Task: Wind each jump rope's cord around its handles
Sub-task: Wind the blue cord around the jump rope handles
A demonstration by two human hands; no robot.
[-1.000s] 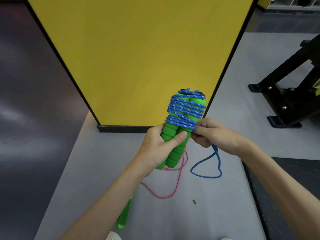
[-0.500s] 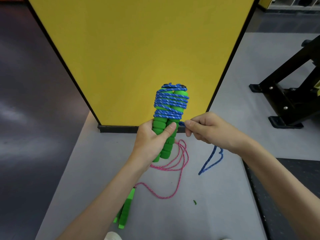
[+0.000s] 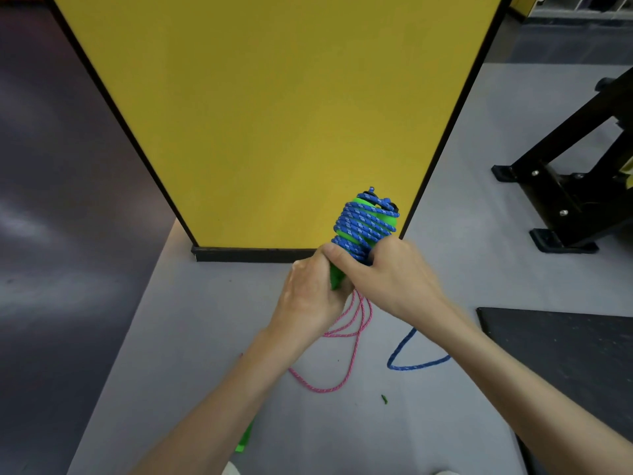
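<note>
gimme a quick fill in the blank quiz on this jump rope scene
The wound cord on the green handles is ____. The other rope's cord, lying on the floor, is ____. The panel behind the left hand and right hand is ____.
Missing: blue, pink, yellow.

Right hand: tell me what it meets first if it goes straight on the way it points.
The right hand points up and leftward, its fingers curled on the blue cord wound round the green handles. That bundle comes first, probably the left hand next.
</note>
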